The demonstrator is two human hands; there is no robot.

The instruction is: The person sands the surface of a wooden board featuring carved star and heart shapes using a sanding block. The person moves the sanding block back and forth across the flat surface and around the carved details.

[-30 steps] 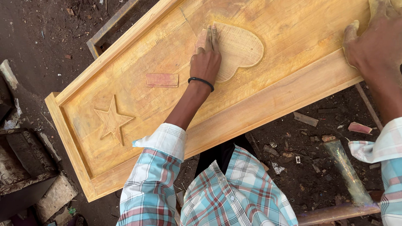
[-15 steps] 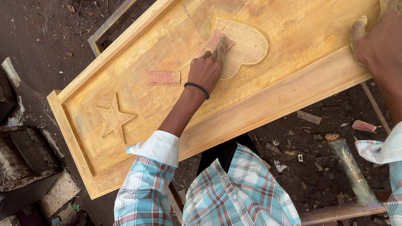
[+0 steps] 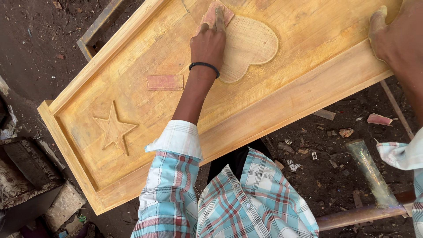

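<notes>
Pressing flat, the left hand [image 3: 208,44] holds a small piece of sandpaper [image 3: 217,13] against the wooden panel [image 3: 132,61], fingers stretched out over the sheet and pushing it down at the upper edge of the raised heart shape [image 3: 249,46]. That hand is closed on nothing; it pins the sandpaper under extended fingers rather than gripping it. A black band sits at the wrist, and the forearm reaches straight up and away from the body, the checked sleeve rolled back near the elbow.

At the far right the right hand [image 3: 394,37] rests on the panel's raised frame, thumb hooked over the inner edge and palm bearing down, apparently steadying the board. It holds no tool.

As for progress, the panel looks fairly far along in my judgement: most of the recessed field has an even, pale yellow, dusty look, and both the heart and the carved star [image 3: 113,129] near the left end have clean outlines. The heart's face looks lighter and smoother than its surroundings. The work is now at the heart's top border, so the corners around it, and perhaps the frame, seem to be what remains; how smooth the star is cannot be told from here.

A second sandpaper strip [image 3: 165,82] lies loose on the panel between star and heart, well apart from either hand.
</notes>
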